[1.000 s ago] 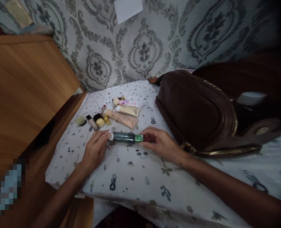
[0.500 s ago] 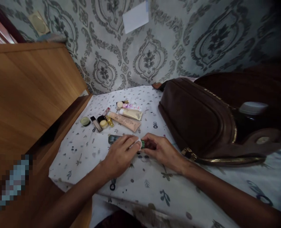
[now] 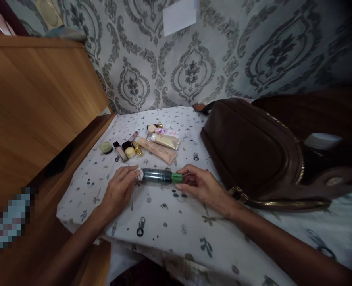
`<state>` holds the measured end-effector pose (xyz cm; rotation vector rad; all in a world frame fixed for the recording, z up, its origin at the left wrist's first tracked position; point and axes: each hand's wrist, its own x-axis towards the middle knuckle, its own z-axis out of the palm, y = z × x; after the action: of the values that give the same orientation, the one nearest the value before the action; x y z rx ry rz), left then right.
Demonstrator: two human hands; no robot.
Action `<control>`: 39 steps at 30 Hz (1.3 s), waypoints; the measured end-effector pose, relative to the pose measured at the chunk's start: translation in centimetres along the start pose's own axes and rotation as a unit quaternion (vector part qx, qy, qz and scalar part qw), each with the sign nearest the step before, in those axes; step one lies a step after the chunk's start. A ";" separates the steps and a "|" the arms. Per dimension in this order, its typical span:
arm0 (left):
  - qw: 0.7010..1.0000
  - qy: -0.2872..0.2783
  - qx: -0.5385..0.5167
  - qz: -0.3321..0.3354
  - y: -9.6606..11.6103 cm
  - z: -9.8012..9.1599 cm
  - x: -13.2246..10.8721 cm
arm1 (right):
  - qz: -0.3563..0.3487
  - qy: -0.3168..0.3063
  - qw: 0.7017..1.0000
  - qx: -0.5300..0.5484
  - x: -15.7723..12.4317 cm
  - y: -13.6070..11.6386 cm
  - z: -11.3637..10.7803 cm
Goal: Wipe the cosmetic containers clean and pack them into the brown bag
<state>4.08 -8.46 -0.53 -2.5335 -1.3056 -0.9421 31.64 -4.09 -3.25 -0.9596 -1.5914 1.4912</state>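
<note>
A dark teal bottle (image 3: 157,176) with a green cap lies sideways between my hands, just above or on the patterned cloth. My right hand (image 3: 201,184) pinches it by the green cap (image 3: 177,177). At the bottle's other end, my left hand (image 3: 119,184) holds a small white wipe (image 3: 139,174) against the base, fingers closed. Behind the bottle lie a peach squeeze tube (image 3: 158,150), a cream tube (image 3: 166,141) and a pink-and-white tube (image 3: 166,132).
Small cosmetics lie at the left: a pale green jar (image 3: 106,147), a slim black-capped bottle (image 3: 120,151), a yellow-lidded pot (image 3: 129,152) and a gold tube (image 3: 137,148). An unzipped brown leather bag (image 3: 247,139) stands at the right. A wooden panel (image 3: 41,79) rises at the left, before the patterned wall.
My left hand has slid left along the bottle to its base with the wipe, uncovering the bottle's middle. My right hand keeps its hold on the cap. The view has shifted slightly.
</note>
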 end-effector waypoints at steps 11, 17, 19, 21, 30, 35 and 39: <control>0.994 -0.033 0.012 0.106 6.9 3.0 4.1 | -0.058 0.019 0.998 -0.029 -0.1 0.2 0.2; 0.994 -0.061 -0.002 0.089 5.4 1.8 3.7 | -0.052 0.010 0.998 -0.027 -0.1 0.3 0.3; 0.997 -0.053 -0.010 0.057 3.8 0.7 2.6 | -0.045 0.005 0.999 -0.019 -0.1 0.3 0.3; 0.999 -0.038 -0.013 0.026 2.3 -0.2 1.4 | -0.042 0.003 0.999 -0.011 -0.1 0.2 0.3; 1.000 -0.017 -0.006 -0.003 1.4 -0.4 -0.1 | -0.054 0.020 0.998 0.003 0.2 -0.3 0.0; 0.999 -0.033 -0.001 0.036 4.1 0.5 1.6 | -0.056 0.018 0.998 -0.008 0.0 -0.3 0.0; 0.996 -0.049 0.030 0.075 6.8 1.9 3.7 | -0.071 0.021 0.997 -0.014 0.0 -0.2 0.1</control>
<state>11.80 -9.36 1.15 -2.6176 -1.1311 -0.7460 31.52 -4.17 -3.10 -0.8698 -1.6192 1.3454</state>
